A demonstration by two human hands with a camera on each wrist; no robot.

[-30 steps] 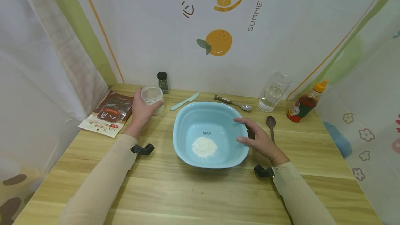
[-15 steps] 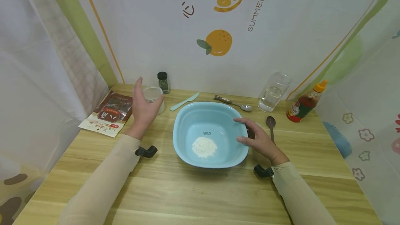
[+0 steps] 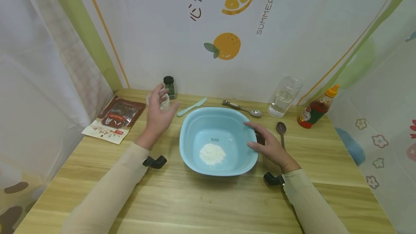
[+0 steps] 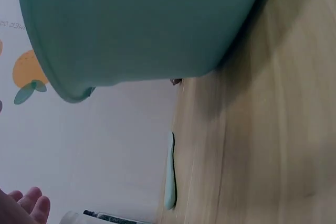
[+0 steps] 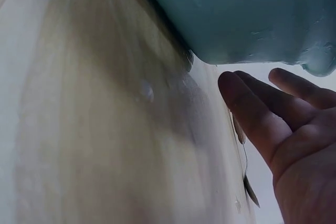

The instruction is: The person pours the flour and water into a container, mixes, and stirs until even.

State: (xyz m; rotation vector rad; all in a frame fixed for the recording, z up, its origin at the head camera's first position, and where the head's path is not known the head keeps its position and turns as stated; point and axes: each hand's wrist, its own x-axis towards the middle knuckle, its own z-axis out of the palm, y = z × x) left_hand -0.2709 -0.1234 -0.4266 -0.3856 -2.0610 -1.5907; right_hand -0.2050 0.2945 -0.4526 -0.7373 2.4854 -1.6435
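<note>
A light-blue plastic basin (image 3: 188, 161) stands mid-table with a small heap of white powder (image 3: 212, 154) on its floor. My right hand (image 3: 271, 147) rests at the basin's right rim, fingertips and thumb at the edge; the right wrist view shows its fingers fairly straight beside the wall. My left hand (image 3: 159, 116) is raised left of the basin, fingers spread and holding nothing. Behind it a clear lidded jar (image 3: 165, 104) is partly hidden by the fingers. The left wrist view shows some left fingertips (image 4: 39, 208) near the jar (image 4: 79, 217).
Behind the basin lie a pale-green knife (image 3: 192, 107) and a metal spoon (image 3: 242, 107). A small black-capped spice jar (image 3: 169, 87) is at the back; a spice packet (image 3: 117, 116) lies left. A glass of water (image 3: 281, 102), sauce bottle (image 3: 316, 109) and brown spoon (image 3: 281, 129) are right.
My left hand has let go of the clear lidded jar and moved right and toward me, in front of it. My right hand has stayed at the basin's rim.
</note>
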